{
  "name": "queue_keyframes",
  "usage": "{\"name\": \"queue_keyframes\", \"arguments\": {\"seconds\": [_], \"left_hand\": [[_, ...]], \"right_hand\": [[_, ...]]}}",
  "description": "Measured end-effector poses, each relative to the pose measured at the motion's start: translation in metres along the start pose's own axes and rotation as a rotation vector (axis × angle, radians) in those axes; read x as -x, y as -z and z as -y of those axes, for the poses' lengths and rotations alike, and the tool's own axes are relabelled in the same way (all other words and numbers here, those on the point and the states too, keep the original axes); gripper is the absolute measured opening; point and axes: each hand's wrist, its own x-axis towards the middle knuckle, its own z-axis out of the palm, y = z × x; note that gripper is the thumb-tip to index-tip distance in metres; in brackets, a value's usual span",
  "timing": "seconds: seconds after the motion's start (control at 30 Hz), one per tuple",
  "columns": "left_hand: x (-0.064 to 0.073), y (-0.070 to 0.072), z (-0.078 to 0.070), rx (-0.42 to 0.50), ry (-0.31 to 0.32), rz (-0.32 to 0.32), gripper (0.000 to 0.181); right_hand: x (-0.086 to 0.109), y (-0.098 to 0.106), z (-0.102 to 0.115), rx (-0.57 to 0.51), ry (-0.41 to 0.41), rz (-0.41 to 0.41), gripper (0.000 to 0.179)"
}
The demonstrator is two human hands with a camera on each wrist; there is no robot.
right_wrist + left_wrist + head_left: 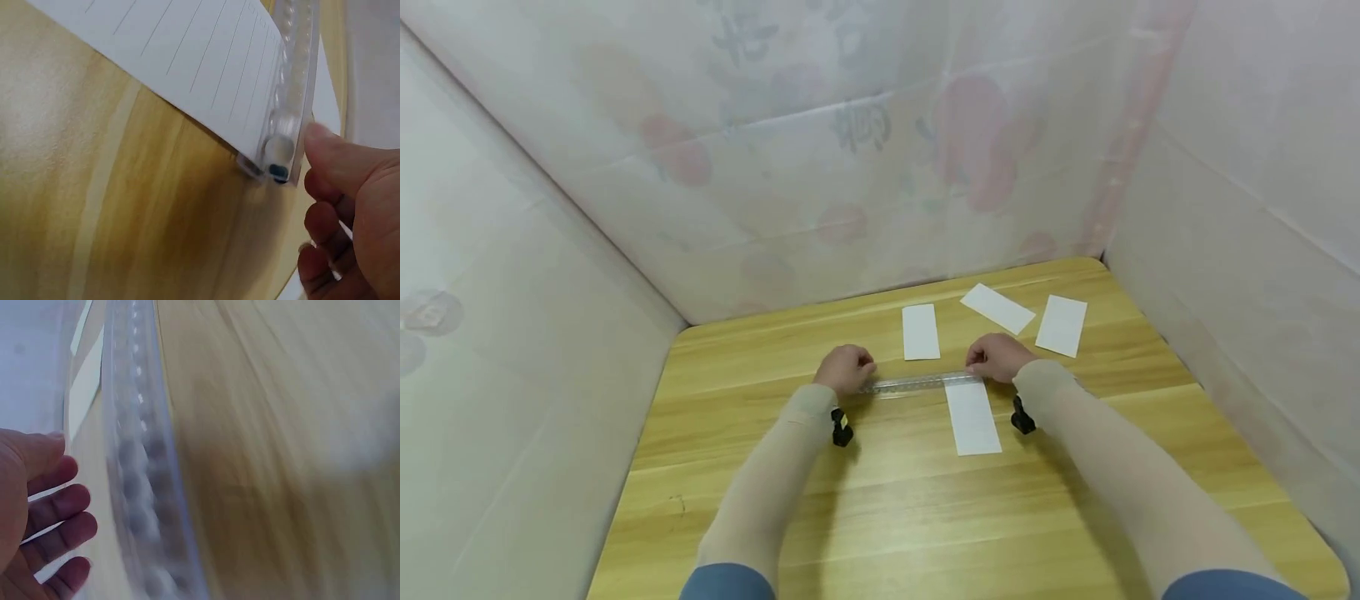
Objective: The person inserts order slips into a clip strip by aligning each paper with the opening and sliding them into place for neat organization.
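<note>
A long clear plastic strip (917,383), ruler-like with round shapes along it, lies across the top of a lined white paper slip (973,419). My left hand (846,368) is beside its left end. In the left wrist view the loosely bent fingers (74,499) show a gap from the strip (140,462), with nothing between them. At the right end is my right hand (1000,358); its thumb (334,153) meets the strip's outer edge (303,119), while the other fingers curl loosely below. Whether the thumb presses or only brushes it is unclear.
Behind the strip lies one white slip (921,332). Two more white slips, one angled (997,308) and one upright (1062,326), lie at the back right. The wood-grain table (737,358) is bordered by pale printed cloth walls (820,192). Black wrist devices (841,427) sit at both wrists.
</note>
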Motion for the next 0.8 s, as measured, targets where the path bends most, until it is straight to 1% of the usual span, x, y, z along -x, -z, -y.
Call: {"name": "queue_keyframes", "arguments": {"seconds": [0.1, 0.13, 0.17, 0.23, 0.3, 0.37, 0.4, 0.43, 0.5, 0.57, 0.6, 0.67, 0.77, 0.8], "left_hand": [[-0.010, -0.004, -0.019, -0.096, -0.053, -0.008, 0.026], [-0.013, -0.005, -0.025, -0.135, -0.073, -0.009, 0.028], [-0.015, -0.007, -0.032, -0.172, -0.094, -0.008, 0.030], [-0.020, -0.010, -0.045, -0.240, -0.130, 0.001, 0.034], [-0.024, -0.014, -0.054, -0.299, -0.162, 0.019, 0.038], [-0.027, -0.018, -0.062, -0.347, -0.184, 0.048, 0.042], [-0.028, -0.019, -0.065, -0.363, -0.192, 0.065, 0.043], [-0.029, -0.021, -0.066, -0.384, -0.199, 0.083, 0.044], [-0.029, -0.024, -0.069, -0.408, -0.204, 0.116, 0.044], [-0.029, -0.025, -0.069, -0.419, -0.202, 0.144, 0.042], [-0.029, -0.026, -0.069, -0.417, -0.198, 0.157, 0.040], [-0.028, -0.027, -0.067, -0.416, -0.195, 0.172, 0.036], [-0.028, -0.027, -0.062, -0.422, -0.201, 0.188, 0.031], [-0.027, -0.026, -0.058, -0.433, -0.206, 0.191, 0.028]], "right_hand": [[-0.001, 0.001, 0.009, 0.104, 0.075, 0.004, 0.006], [-0.002, 0.001, 0.013, 0.152, 0.114, 0.009, 0.007], [-0.003, 0.002, 0.016, 0.205, 0.150, 0.018, 0.011], [-0.004, 0.002, 0.024, 0.304, 0.217, 0.031, 0.027], [-0.007, 0.001, 0.030, 0.403, 0.251, 0.046, 0.037], [-0.011, -0.001, 0.036, 0.507, 0.274, 0.056, 0.040], [-0.014, -0.002, 0.038, 0.556, 0.284, 0.057, 0.038], [-0.016, -0.004, 0.040, 0.606, 0.295, 0.061, 0.035], [-0.020, -0.007, 0.045, 0.719, 0.323, 0.068, 0.024], [-0.023, -0.009, 0.049, 0.790, 0.358, 0.068, 0.015], [-0.024, -0.010, 0.051, 0.812, 0.362, 0.074, 0.013], [-0.024, -0.009, 0.056, 0.828, 0.369, 0.084, 0.012], [-0.021, -0.007, 0.060, 0.804, 0.350, 0.107, 0.014], [-0.021, -0.006, 0.062, 0.792, 0.346, 0.118, 0.014]]}}
